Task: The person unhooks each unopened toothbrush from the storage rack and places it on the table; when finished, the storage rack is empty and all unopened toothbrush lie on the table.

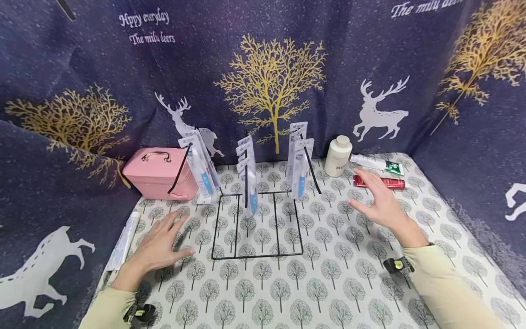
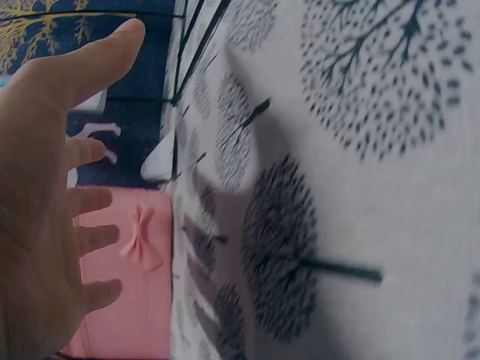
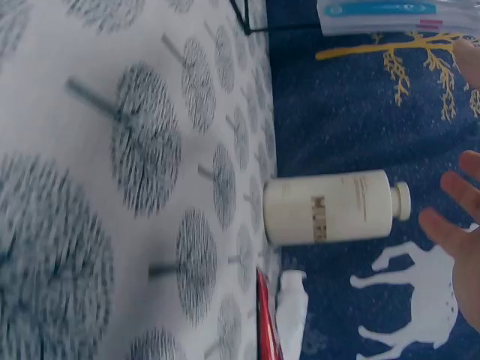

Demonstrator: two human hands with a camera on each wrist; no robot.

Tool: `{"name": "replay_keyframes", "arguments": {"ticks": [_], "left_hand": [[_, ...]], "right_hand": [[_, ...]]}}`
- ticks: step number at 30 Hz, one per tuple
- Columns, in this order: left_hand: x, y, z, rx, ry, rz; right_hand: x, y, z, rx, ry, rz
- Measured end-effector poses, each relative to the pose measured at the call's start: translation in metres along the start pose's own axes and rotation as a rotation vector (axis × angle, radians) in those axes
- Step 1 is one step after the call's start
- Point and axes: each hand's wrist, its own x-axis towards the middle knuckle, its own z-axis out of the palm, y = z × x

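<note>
My left hand (image 1: 158,244) hovers over the left side of the table, fingers spread and holding nothing. Beyond its fingertips stands a pink case (image 1: 160,171), its bow visible in the left wrist view. My right hand (image 1: 380,203) is held over the right side, fingers apart, nothing in its grasp. Nearest to it are a red tube (image 1: 380,183) and a cream bottle (image 3: 330,208) with a cap. Between the hands, a black wire rack (image 1: 257,257) carries packaged toothbrushes (image 1: 252,194) on its hooks, in left, middle and right groups.
A white and green tube (image 1: 378,163) lies behind the red one. Another white tube (image 1: 125,240) lies at the table's left edge. The tree-print cloth (image 1: 263,292) covers the table, and a dark blue curtain (image 1: 197,55) hangs behind and at both sides.
</note>
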Motion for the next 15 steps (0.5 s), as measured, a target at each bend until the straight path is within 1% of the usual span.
{"name": "replay_keyframes", "arguments": {"ticks": [2, 4, 5, 7, 10, 12, 15], "left_hand": [[0.003, 0.002, 0.005, 0.003, -0.012, 0.015], [0.006, 0.006, 0.008, -0.010, -0.026, 0.017], [0.007, 0.009, 0.009, -0.018, -0.034, 0.020], [0.009, 0.013, 0.011, -0.032, -0.058, 0.026], [0.011, 0.018, 0.015, -0.049, -0.067, 0.038], [0.011, 0.019, 0.018, -0.040, -0.065, 0.043], [0.010, 0.020, 0.022, -0.043, -0.065, 0.048]], "right_hand": [[0.005, -0.003, 0.005, 0.022, 0.049, -0.015], [0.010, -0.005, 0.011, 0.077, 0.099, -0.056], [0.013, -0.007, 0.014, 0.113, 0.126, -0.085], [0.019, -0.011, 0.019, 0.222, 0.166, -0.143], [0.027, -0.023, 0.023, 0.393, 0.186, -0.205], [0.031, -0.033, 0.024, 0.492, 0.187, -0.237], [0.035, -0.048, 0.025, 0.572, 0.170, -0.267]]}}
